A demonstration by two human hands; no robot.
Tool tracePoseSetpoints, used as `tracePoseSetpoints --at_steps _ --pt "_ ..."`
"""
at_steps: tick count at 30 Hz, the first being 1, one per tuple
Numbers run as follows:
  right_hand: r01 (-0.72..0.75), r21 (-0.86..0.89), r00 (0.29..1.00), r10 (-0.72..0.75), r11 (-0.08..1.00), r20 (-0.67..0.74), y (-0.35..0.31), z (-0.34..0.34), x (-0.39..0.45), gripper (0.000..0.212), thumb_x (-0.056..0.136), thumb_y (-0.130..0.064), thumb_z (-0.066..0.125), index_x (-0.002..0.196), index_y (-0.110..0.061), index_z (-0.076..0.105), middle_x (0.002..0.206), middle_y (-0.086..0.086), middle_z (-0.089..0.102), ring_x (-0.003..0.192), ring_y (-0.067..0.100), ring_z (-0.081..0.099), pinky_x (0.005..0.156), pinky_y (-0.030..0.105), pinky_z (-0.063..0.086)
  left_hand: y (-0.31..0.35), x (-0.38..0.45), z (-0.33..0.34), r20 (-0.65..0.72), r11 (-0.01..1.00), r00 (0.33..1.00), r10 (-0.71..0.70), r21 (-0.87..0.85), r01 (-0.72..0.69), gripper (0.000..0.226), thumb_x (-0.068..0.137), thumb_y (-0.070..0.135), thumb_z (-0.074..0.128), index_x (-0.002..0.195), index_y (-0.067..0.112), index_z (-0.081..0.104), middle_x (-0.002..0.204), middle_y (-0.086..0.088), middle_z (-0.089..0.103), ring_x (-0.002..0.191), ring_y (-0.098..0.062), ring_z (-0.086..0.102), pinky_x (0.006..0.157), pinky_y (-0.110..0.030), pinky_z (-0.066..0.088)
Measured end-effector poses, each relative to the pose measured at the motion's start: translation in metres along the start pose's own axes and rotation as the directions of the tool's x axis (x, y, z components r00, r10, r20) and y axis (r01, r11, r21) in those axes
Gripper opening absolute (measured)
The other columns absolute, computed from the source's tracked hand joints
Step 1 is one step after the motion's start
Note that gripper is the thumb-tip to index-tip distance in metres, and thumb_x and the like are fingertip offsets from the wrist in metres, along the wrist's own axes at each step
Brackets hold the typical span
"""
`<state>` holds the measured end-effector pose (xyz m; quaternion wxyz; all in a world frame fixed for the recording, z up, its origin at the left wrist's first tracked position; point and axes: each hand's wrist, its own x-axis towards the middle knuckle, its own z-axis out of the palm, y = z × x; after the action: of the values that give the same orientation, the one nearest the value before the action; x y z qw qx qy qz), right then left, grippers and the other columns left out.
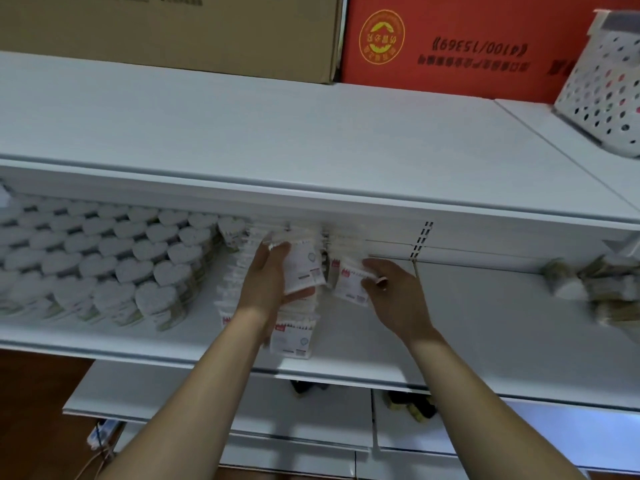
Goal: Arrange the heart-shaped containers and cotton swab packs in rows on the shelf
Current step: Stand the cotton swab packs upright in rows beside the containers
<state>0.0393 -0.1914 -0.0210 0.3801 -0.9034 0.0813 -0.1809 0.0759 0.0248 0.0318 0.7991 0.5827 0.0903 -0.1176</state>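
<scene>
White heart-shaped containers (pixel 104 265) fill the left part of the middle shelf (pixel 485 341) in several tidy rows. Right of them stand rows of flat white cotton swab packs (pixel 292 337) with red logos. My left hand (pixel 266 282) grips a swab pack (pixel 304 268) over those rows, with its thumb on the pack's upper edge. My right hand (pixel 391 289) pinches another swab pack (pixel 349 282) just to the right, beside the last row.
A blurred heap of other packs (pixel 588 289) lies at the shelf's right end. On the top shelf stand a brown carton (pixel 173 29), a red carton (pixel 450 43) and a white perforated basket (pixel 602 88). Lower shelves (pixel 242 393) are below.
</scene>
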Motion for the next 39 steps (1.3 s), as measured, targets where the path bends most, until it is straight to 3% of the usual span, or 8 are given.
tracePoseSetpoints --at_steps 4,12,15,18,21,29,35,39 --pt "0.198 -0.149 0.98 -0.196 0.969 0.022 0.013 0.033 0.005 0.035 0.088 -0.003 0.064 0.12 -0.015 0.071 0.12 0.004 0.066 0.111 0.025 0.058 0.091 0.039 0.054 0.002 -0.001 -0.001 0.005 0.997 0.999 -0.05 -0.054 0.05 0.037 0.1 0.023 0.05 0.137 0.017 0.055 0.118 -0.017 0.068 0.094 -0.033 0.07 0.064 -0.041 0.06" --pt "0.292 -0.338 0.937 -0.338 0.895 -0.086 0.024 0.044 0.014 0.036 0.08 -0.004 0.073 0.114 -0.014 0.071 0.112 0.013 0.056 0.101 0.034 0.054 0.071 0.038 0.056 0.003 -0.002 -0.001 0.066 1.0 0.998 -0.015 0.002 0.015 0.03 0.102 0.02 0.05 0.13 0.027 0.058 0.114 -0.011 0.071 0.088 -0.025 0.074 0.067 -0.043 0.061" --pt "0.247 -0.351 0.941 -0.311 0.903 -0.137 0.02 0.04 0.008 0.041 0.088 -0.015 0.07 0.129 -0.013 0.063 0.124 0.013 0.054 0.111 0.033 0.052 0.084 0.039 0.054 -0.001 -0.001 -0.002 0.078 0.998 0.997 -0.006 0.063 0.001 0.041 0.101 0.022 0.055 0.141 0.03 0.05 0.125 -0.008 0.067 0.096 -0.025 0.073 0.07 -0.044 0.062" --pt "0.174 -0.057 0.953 -0.182 0.983 -0.241 -0.004 0.03 -0.006 0.028 0.096 -0.027 0.061 0.121 -0.017 0.066 0.115 0.002 0.061 0.109 0.019 0.057 0.087 0.028 0.049 -0.004 0.0 0.003 0.061 0.998 0.998 0.015 0.067 -0.019 0.055 0.099 0.024 0.06 0.149 0.035 0.038 0.141 -0.002 0.056 0.107 -0.024 0.069 0.08 -0.047 0.061" --pt "0.003 0.303 0.999 0.009 0.953 -0.037 -0.039 0.02 -0.021 0.01 0.097 -0.033 0.063 0.105 -0.03 0.068 0.099 -0.015 0.07 0.092 0.002 0.064 0.076 0.021 0.052 -0.009 -0.001 0.013 0.071 0.985 0.993 0.096 0.139 -0.105 0.054 0.094 0.032 0.068 0.143 0.033 0.045 0.136 0.005 0.06 0.117 -0.018 0.064 0.098 -0.049 0.054" --pt "-0.163 0.453 0.982 0.188 0.877 -0.01 -0.039 0.006 -0.021 0.016 0.088 -0.027 0.074 0.104 -0.027 0.072 0.095 -0.015 0.073 0.088 -0.001 0.067 0.077 0.016 0.051 -0.005 -0.004 0.029 0.063 0.992 0.995 0.08 0.092 -0.085 0.022 0.103 0.023 0.05 0.123 0.02 0.059 0.114 -0.001 0.072 0.102 -0.02 0.071 0.082 -0.039 0.061" --pt "-0.133 0.297 0.986 0.156 0.946 -0.056 0.005 -0.006 -0.024 0.071 0.092 -0.02 0.07 0.15 -0.036 0.033 0.104 -0.005 0.062 0.082 0.013 0.068 0.073 0.025 0.055 -0.002 -0.005 0.018 0.0 0.987 0.996 0.094 0.128 -0.094 0.024 0.103 0.014 0.048 0.125 0.013 0.057 0.114 -0.004 0.068 0.095 -0.018 0.07 0.078 -0.038 0.062" --pt "-0.007 0.017 1.0 0.007 1.0 0.005 0.02 0.012 -0.029 0.058 0.095 -0.021 0.064 0.147 -0.032 0.042 0.109 -0.001 0.052 0.088 0.014 0.062 0.08 0.024 0.049 0.0 -0.007 0.015 -0.024 0.992 0.996 0.089 0.095 -0.087 0.023 0.103 0.013 0.048 0.124 0.013 0.057 0.112 -0.003 0.067 0.099 -0.022 0.068 0.074 -0.036 0.062"
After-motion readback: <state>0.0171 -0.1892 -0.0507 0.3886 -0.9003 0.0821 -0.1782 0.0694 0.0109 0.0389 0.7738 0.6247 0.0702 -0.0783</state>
